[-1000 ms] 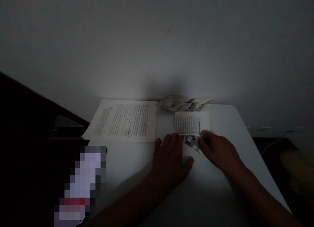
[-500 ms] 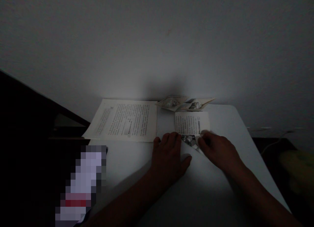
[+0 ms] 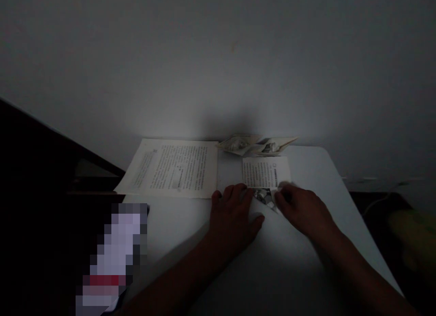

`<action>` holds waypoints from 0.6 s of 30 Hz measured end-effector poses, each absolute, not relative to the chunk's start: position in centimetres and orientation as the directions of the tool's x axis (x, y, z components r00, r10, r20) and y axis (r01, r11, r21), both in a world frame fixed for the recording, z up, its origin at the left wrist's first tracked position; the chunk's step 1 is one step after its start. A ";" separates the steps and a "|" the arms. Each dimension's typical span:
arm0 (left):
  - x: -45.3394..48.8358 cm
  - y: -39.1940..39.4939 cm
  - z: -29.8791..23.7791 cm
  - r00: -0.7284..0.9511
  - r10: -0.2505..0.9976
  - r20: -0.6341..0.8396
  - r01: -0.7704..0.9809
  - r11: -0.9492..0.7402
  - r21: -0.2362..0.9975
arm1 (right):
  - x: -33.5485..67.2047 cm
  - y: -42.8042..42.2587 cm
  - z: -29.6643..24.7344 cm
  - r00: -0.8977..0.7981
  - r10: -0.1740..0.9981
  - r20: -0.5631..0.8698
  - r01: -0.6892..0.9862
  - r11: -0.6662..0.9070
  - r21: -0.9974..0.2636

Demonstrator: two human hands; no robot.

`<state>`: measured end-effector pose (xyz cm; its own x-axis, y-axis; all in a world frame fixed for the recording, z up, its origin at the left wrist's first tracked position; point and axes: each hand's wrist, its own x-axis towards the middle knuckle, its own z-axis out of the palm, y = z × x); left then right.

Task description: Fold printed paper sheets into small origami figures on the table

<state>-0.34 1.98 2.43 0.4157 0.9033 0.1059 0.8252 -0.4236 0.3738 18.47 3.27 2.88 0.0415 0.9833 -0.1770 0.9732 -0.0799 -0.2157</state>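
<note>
A small printed sheet of paper (image 3: 266,171) lies on the white table, its near part folded over into a pointed flap (image 3: 265,198) with a dark picture on it. My left hand (image 3: 233,216) rests palm down at the flap's left edge, fingers spread and thumb stretched to the right. On the other side, my right hand (image 3: 304,211) pinches the paper's right edge between thumb and bent forefinger. Beyond the sheet stand two folded paper boats, one on the left (image 3: 236,144) and one on the right (image 3: 274,146).
Printed pages (image 3: 170,168) lie at the table's back left, overhanging its left edge. A phone with a blurred-out screen (image 3: 114,257) lies at the left. The wall (image 3: 218,66) rises behind the white table (image 3: 313,166). A pale cable (image 3: 378,201) shows at the right.
Hardly anything differs. My left hand's fingers have shifted very slightly at the flap's edge; my right hand keeps its pinch on the paper.
</note>
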 end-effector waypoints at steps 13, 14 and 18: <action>-0.4 1.9 2.4 0.430 0.898 0.097 0.837 -0.436 0.329 | 18.5 3.3 2.9 0.047 0.978 -0.201 0.977 -0.087 -0.195; -0.5 1.9 2.5 0.435 0.895 0.099 0.835 -0.442 0.327 | 18.5 3.3 2.9 0.047 0.978 -0.204 0.978 -0.087 -0.191; -0.5 2.0 2.5 0.448 0.888 0.102 0.829 -0.455 0.324 | 18.4 3.4 2.9 0.045 0.980 -0.193 0.978 -0.082 -0.194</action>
<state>-0.52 1.97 2.51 0.4480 0.8882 0.1019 0.8291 -0.4554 0.3245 18.43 3.36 2.89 0.0446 0.9803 -0.1925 0.9776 -0.0825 -0.1935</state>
